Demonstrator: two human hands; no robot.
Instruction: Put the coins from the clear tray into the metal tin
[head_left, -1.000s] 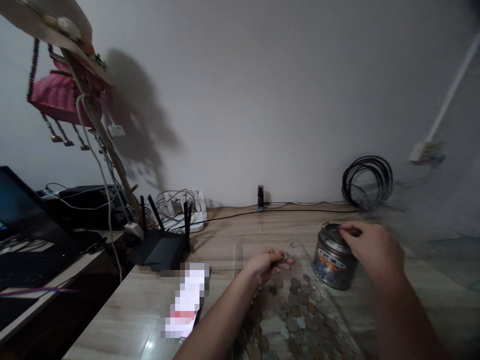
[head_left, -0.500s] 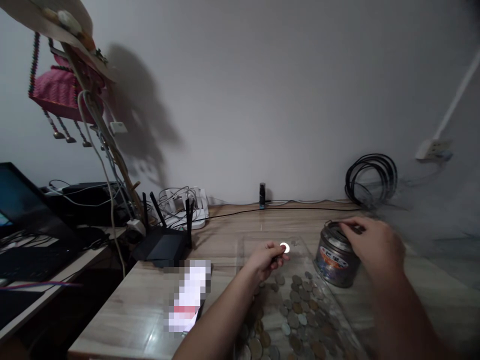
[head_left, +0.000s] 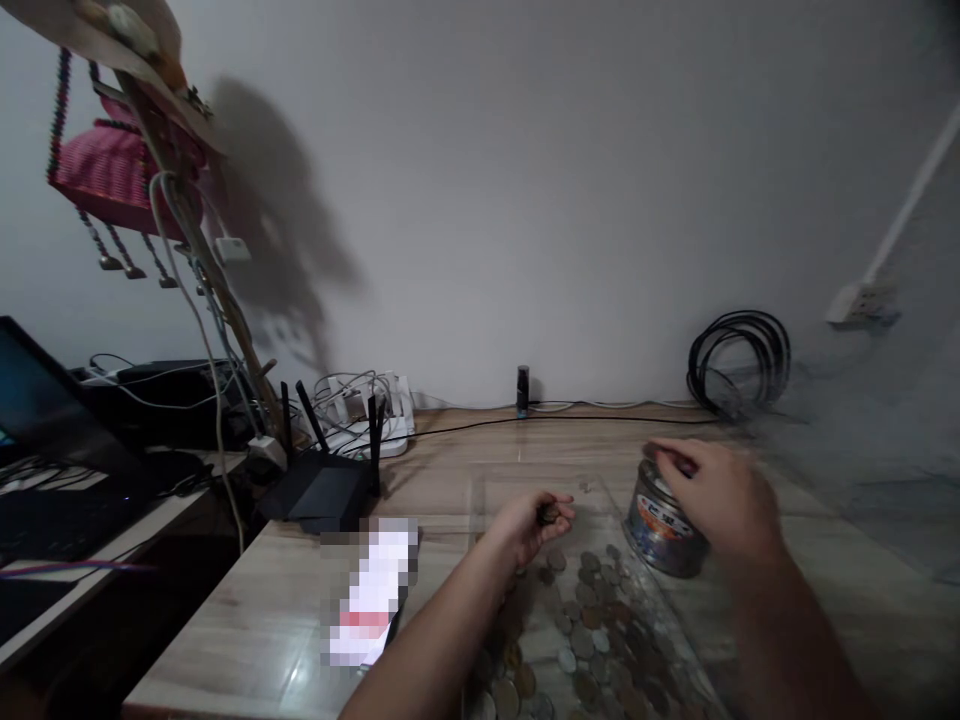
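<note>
My left hand (head_left: 531, 528) is turned palm up with fingers curled around a few dark coins (head_left: 549, 514), partly hidden by the fingers. Beneath it lies a clear plastic tray or sheet (head_left: 495, 487) with several silver and brown coins (head_left: 581, 637) spread over it. To the right stands a metal tin (head_left: 664, 535) with an orange and blue label. Over the top of this tin is my right hand (head_left: 724, 492), fingers bent together in a pinch at the lid. What it pinches, if anything, is hidden, and the hand is slightly blurred.
A lit phone (head_left: 375, 592), its screen pixelated, lies left of my forearm. Behind it are a black router (head_left: 330, 490) and a white router (head_left: 386, 435) with cables. A small dark bottle (head_left: 523, 391) and a coiled black cable (head_left: 739, 362) stand by the wall. A laptop (head_left: 56, 420) is far left.
The bright coin at my left fingertips no longer shows; the fingers have opened a little, showing dark coins in the palm. My right hand stays at the tin, which appears slightly tilted and shifted left.
</note>
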